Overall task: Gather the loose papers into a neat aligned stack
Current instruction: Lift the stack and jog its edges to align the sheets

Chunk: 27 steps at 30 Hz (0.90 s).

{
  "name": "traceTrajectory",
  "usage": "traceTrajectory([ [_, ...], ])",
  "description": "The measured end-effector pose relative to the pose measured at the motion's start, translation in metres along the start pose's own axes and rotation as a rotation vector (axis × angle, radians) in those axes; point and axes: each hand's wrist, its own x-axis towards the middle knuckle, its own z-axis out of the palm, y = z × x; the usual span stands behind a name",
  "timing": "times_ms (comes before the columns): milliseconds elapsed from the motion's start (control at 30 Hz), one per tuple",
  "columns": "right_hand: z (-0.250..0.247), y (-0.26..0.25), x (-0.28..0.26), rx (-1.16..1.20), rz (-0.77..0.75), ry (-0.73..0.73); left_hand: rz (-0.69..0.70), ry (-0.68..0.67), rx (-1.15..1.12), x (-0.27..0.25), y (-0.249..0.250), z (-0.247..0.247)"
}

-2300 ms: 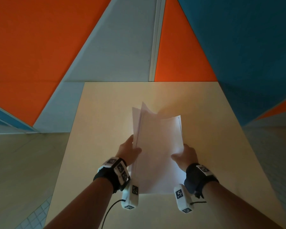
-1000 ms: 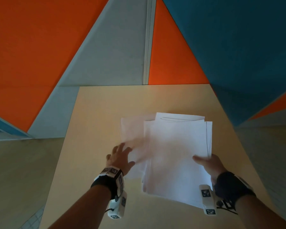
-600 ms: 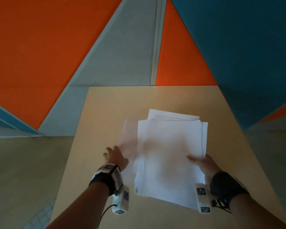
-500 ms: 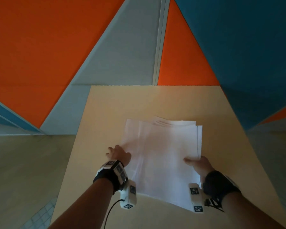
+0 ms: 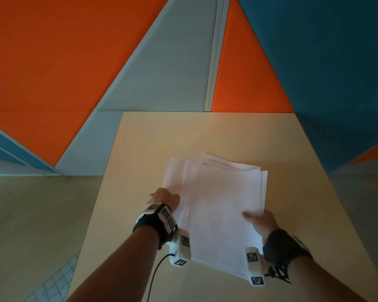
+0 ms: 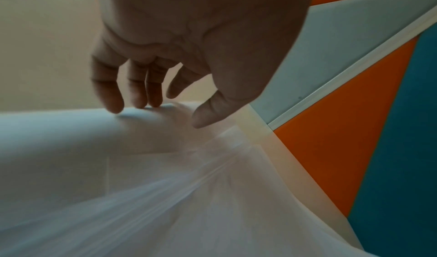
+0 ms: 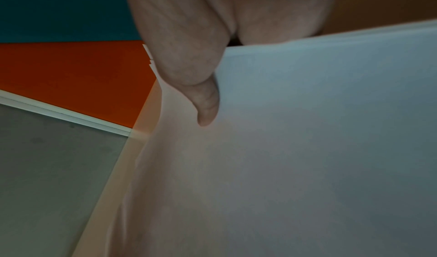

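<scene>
Head view is showing both hands at the papers (image 5: 218,205) on the pale wood surface (image 5: 140,149) (orange, grey, teal wall panels (image 5: 52,62) behind), left hand (image 5: 164,197) resting curled fingertips (image 6: 113,104), right hand (image 5: 260,221) pinching the edge.

Overall light: dim, muted colours, warm sheen on far surface (image 5: 205,131).
Papers (image 5: 218,203): brightest area, slightly washed out.
Wrist views: dark, soft; motion streaks across sheets.
Head view: wide-angle stretching at edges.
</scene>
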Motion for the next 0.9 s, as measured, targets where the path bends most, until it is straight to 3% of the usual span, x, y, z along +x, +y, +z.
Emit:
traceTrajectory([
  [333, -0.004, -0.003, -0.006, 0.004, -0.005, -0.038, 0.003, -0.017, -0.309, 0.025, -0.014, -0.005],
  [433, -0.007, -0.005, -0.009, 0.047, -0.002, -0.081, 0.018, -0.108, -0.43, 0.02, -0.024, -0.009],
  [567, -0.011, -0.013, -0.015, 0.084, -0.02, -0.141, 0.173, -0.164, -0.354, 0.026, -0.043, -0.008],
  [733, -0.007, -0.018, -0.02, 0.078, -0.041, -0.194, 0.17, -0.351, -0.613, 0.003, -0.049, -0.013],
  [900, -0.007, -0.026, -0.03, 0.129, -0.071, -0.284, 0.251, -0.378, -0.692, 0.005, -0.058, -0.005],
])
